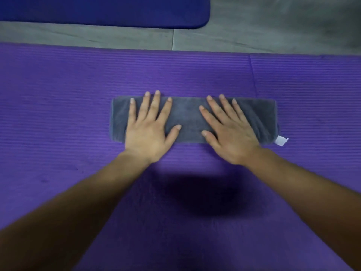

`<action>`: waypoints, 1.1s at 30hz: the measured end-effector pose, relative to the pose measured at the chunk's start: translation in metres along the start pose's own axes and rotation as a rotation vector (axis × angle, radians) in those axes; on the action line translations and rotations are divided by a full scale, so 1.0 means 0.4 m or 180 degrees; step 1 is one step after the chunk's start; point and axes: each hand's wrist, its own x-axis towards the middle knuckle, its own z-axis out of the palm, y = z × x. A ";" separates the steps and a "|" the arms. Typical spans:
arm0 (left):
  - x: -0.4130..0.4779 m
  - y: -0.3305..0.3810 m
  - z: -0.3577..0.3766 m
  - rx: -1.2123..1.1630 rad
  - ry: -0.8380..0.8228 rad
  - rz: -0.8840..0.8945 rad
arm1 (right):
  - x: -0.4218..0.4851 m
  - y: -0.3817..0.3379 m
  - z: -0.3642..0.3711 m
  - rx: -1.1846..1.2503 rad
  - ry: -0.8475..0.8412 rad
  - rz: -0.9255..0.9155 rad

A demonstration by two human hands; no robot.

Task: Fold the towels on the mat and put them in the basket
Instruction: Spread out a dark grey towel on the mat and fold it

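A grey towel (188, 118) lies folded into a long narrow strip across the middle of the purple mat (58, 106). A white label (281, 140) sticks out at its near right corner. My left hand (150, 128) presses flat on the left half of the strip, fingers straight and spread. On the right half my right hand (228, 130) lies flat the same way. Neither hand grips the cloth. No basket is in view.
Grey floor (254, 30) runs beyond the mat's far edge. A dark blue mat (101, 10) lies further back at the top left. A seam (253, 75) in the purple mat runs on the right. My shadow falls on the mat between my forearms.
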 end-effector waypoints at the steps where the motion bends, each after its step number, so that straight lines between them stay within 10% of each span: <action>1: -0.003 -0.031 -0.002 0.0069 -0.0002 -0.0018 | -0.014 0.036 -0.003 -0.0092 -0.0038 0.0014; 15: -0.010 -0.230 -0.027 -0.0594 0.0015 0.0354 | -0.100 0.231 -0.030 0.0248 -0.0208 0.0183; 21: -0.066 -0.198 -0.067 -0.1118 0.0561 -0.1086 | -0.021 0.009 -0.100 0.0248 0.0565 0.0164; 25: -0.073 -0.175 -0.104 -0.1661 0.0058 -0.1964 | 0.098 -0.163 -0.112 0.1015 0.0145 -0.0760; 33: -0.036 -0.182 -0.129 -0.2638 -0.0383 -0.2521 | 0.166 -0.212 -0.088 0.1025 -0.0193 -0.0439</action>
